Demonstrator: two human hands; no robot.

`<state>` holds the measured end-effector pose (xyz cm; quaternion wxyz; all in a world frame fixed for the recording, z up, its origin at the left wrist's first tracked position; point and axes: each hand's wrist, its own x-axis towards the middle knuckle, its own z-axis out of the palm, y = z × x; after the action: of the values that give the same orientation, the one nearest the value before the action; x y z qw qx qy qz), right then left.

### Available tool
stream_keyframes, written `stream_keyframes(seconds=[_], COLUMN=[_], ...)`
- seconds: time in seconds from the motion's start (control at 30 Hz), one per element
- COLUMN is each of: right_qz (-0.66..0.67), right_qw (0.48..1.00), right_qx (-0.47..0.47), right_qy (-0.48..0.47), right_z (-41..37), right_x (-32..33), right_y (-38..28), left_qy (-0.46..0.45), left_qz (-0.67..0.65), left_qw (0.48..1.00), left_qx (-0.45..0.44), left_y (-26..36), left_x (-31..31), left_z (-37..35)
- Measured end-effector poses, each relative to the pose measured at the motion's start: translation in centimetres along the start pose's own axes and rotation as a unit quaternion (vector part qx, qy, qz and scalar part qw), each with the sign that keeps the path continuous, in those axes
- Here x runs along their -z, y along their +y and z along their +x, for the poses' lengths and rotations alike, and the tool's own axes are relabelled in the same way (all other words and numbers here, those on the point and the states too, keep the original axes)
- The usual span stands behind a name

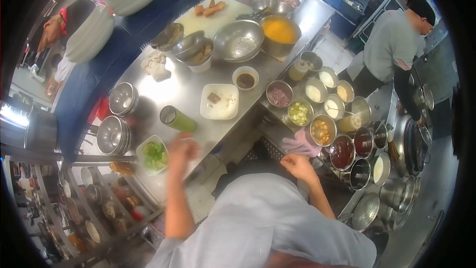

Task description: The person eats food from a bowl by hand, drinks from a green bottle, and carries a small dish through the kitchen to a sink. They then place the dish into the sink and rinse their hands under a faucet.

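Observation:
My left hand [183, 150] is over the edge of the steel table, its fingers smeared by motion. Beside it are a green cylindrical container [179, 120] with a dark opening and a white dish of chopped green leaves [155, 155]. My right hand [299, 167] is held in front of my body with its fingers curled together; what is in them, if anything, is hidden. Just beyond that hand lies a pink cloth [301, 144]. A steel bowl of orange-brown pieces [322, 130] and a bowl of dark red sauce [342, 152] stand close by.
A white square dish [219, 111], a small bowl of dark sauce [245, 80] and stacked steel bowls [113, 136] stand on the table [198, 82]. Farther back are a large pan [239, 40] and a pot of orange liquid [280, 30]. A co-worker [394, 39] stands at the right.

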<state>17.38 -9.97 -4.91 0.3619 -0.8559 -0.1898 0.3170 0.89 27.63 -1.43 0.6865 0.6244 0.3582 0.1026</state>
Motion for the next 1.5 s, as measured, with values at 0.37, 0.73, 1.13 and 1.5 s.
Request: stream_keyframes(seconds=[0.37, 0.73, 1.13, 1.5], right_qz=[-0.108, -0.182, -0.218, -0.269], right_qw=[0.974, 0.955, 0.877, 0.849], right_qx=[0.193, 0.234, 0.361, 0.275], right_qy=[-0.050, -0.006, -0.232, -0.363], right_z=[6.2, 9.7, 11.1, 10.3], right_x=[2.6, 0.9, 1.1, 3.2], right_y=[-3.2, -9.9, -8.0, -8.5], left_qy=[0.063, -0.111, -0.132, -0.113], left_qz=[-0.250, -0.093, -0.108, -0.107], left_qw=[0.964, 0.981, 0.978, 0.958], left_qx=[0.069, 0.126, 0.120, 0.242], left_y=[-10.4, -3.0, -1.6, 0.5], left_x=[-12.1, -16.3, -16.2, -15.9], left_z=[15.6, -2.2, -3.8, -2.1])
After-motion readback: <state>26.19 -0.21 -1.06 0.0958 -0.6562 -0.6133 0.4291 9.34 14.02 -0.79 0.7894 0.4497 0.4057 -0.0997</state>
